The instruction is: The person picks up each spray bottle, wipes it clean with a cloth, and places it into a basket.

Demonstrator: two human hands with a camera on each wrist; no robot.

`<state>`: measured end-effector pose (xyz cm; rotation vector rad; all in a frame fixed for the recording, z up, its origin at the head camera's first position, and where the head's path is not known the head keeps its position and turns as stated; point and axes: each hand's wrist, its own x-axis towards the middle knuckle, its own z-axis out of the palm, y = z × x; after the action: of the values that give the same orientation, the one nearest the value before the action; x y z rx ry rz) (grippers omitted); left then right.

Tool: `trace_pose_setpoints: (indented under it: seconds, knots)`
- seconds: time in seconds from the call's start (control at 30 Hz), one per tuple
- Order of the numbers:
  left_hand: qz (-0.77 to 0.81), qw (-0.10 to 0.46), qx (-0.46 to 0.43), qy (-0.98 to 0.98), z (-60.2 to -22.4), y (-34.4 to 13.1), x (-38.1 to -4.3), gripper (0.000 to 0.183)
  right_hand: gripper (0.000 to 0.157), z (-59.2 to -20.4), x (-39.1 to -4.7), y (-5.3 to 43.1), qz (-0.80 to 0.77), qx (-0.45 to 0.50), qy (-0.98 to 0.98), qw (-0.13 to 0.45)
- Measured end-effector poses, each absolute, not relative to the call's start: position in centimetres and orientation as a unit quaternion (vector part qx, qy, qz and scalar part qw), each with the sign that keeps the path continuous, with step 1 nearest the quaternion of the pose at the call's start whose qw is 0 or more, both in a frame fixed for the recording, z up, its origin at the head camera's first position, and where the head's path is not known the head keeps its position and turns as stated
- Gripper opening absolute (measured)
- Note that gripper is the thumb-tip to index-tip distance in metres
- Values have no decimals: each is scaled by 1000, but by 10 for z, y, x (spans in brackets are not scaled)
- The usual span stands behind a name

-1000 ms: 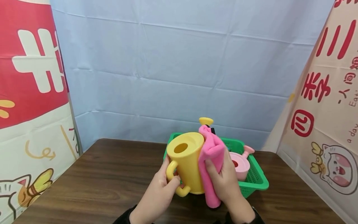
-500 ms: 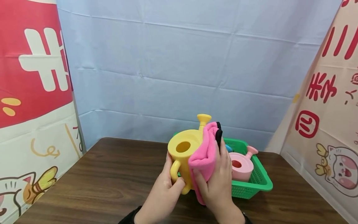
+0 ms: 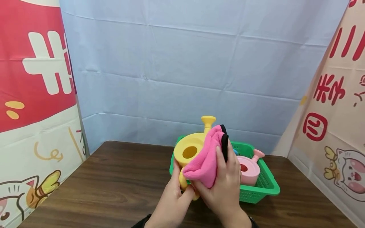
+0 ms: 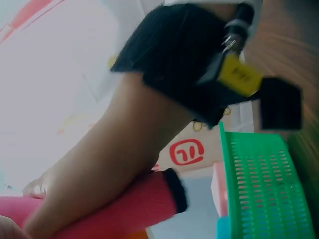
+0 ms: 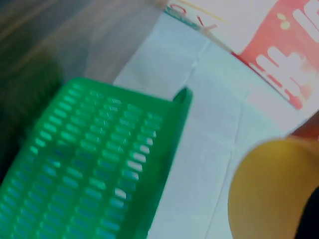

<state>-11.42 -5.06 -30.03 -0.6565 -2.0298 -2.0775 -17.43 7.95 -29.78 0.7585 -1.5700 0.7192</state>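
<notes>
A yellow toy watering can (image 3: 181,150) is held up in front of the basket, its round top opening toward me and its spout pointing away. My left hand (image 3: 172,199) grips it at the handle side, the thumb by the yellow handle. In my right hand (image 3: 223,190) is a folded pink cloth (image 3: 206,158) with black edging, pressed against the can's right side and covering part of it. The left wrist view shows the right forearm and the pink cloth (image 4: 124,214); the right wrist view catches a blurred part of the yellow can (image 5: 271,191).
Behind the hands, a green perforated basket (image 3: 266,177) stands on the dark wooden table (image 3: 125,180). Inside it sits a pink watering can (image 3: 250,172), with a bit of something blue (image 3: 235,152) beside it. A pale blue curtain (image 3: 182,69) hangs behind.
The right hand with the cloth has moved left across the can, covering more of its front and handle. The can has turned so its yellow spout shows more fully.
</notes>
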Motion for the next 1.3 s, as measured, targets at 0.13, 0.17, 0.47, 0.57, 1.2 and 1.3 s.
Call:
trace_pose_setpoints:
  seconds: [0.13,0.17,0.47,0.57,1.2,1.3]
  knots:
    - [-688,65,-236,-683,-303,-47,-112,77,63,-293,-179,97,427,368,-668,486]
    - [-683,65,-239,-687,-304,-46,-112,77,55,-293,-180,101,458,368,-666,460]
    - [-672,58,-232,-701,-300,-44,-107,77,14,-295,-183,112,540,301,-683,388]
    - [-672,63,-223,-703,-297,-45,-106,75,33,-292,-179,105,524,349,-673,389]
    - [-704,89,-226,-667,-281,-52,-104,68,63,-291,-162,69,274,358,-672,587]
    - [-705,71,-229,-668,-287,-53,-105,71,71,-288,-166,77,304,347,-679,570]
